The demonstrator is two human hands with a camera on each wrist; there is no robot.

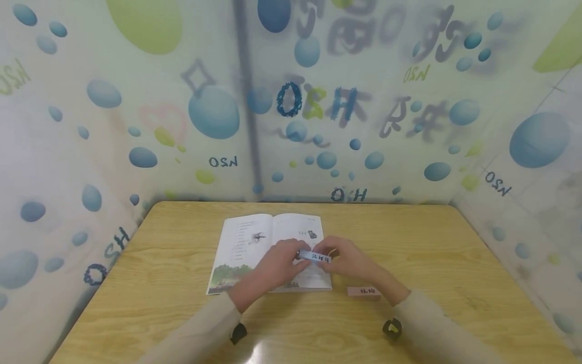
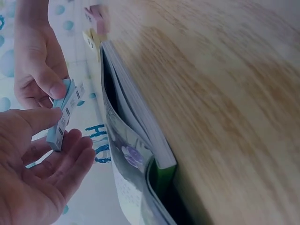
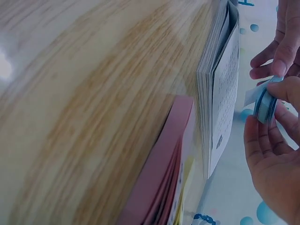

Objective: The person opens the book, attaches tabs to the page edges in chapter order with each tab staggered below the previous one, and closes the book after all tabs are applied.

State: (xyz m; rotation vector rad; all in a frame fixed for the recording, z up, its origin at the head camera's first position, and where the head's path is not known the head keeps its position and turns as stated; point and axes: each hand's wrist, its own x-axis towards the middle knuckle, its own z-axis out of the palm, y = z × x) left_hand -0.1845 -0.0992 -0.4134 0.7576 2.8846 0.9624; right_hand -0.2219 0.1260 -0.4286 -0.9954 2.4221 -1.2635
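Note:
Between both hands, raised over the open book (image 1: 247, 237), is a small stack of light blue paper strips (image 1: 317, 256) with handwriting on its face. My left hand (image 1: 278, 262) pinches one end with thumb and fingers, while the right hand (image 1: 347, 259) grips the other. In the left wrist view the blue strips (image 2: 64, 115) show printed marks along one edge. The right wrist view shows the layered stack (image 3: 266, 105) edge-on, with a pale slip sticking out from its side.
On the wooden table (image 1: 432, 253), a pink stack of paper strips (image 1: 364, 291) with writing lies right of the book, under my right forearm. Yellow strips (image 2: 91, 43) show beside it in the left wrist view. A wall (image 1: 386, 141) patterned with blue bubbles stands behind the table.

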